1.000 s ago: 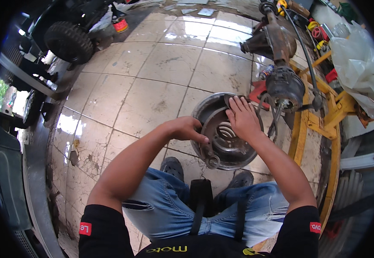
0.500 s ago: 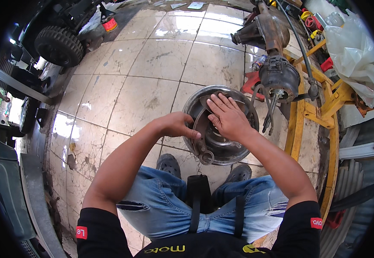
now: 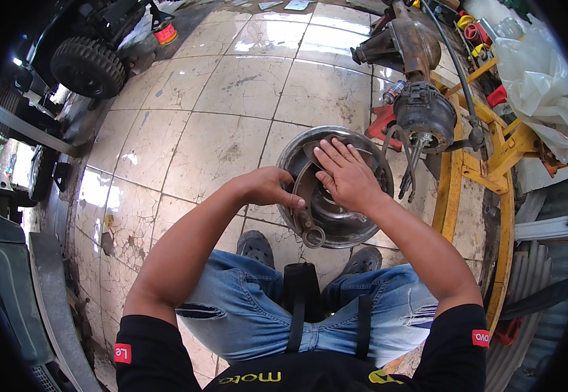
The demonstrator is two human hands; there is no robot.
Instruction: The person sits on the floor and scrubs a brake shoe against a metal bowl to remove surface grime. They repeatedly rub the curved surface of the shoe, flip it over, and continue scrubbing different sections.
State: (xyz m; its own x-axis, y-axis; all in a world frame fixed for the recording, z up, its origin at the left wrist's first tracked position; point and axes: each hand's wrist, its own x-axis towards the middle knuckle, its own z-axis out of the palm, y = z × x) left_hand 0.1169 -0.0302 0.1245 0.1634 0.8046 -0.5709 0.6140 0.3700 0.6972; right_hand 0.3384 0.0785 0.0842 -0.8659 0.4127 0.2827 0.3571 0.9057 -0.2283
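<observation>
A round steel drum point(image 3: 290, 142) with a shiny rim rests on the floor in front of my shoes. Inside it lies a dark curved metal piece that looks like a brake shoe point(image 3: 306, 185), and a small metal ring point(image 3: 314, 237) sits at its near end. My left hand point(image 3: 269, 187) grips the left side of this piece, thumb on top; its other fingers are partly hidden. Flat across the piece's upper part lies my right hand point(image 3: 347, 178), palm down with fingers stretched out. It covers part of the drum's inside.
To the right, a rusty axle point(image 3: 421, 59) with a dark hub stands by a yellow metal frame point(image 3: 452, 196). A red stand point(image 3: 382, 122) and a spray can point(image 3: 394, 92) are beside it. A vehicle tyre point(image 3: 88, 68) and a red can point(image 3: 165, 34) are at far left.
</observation>
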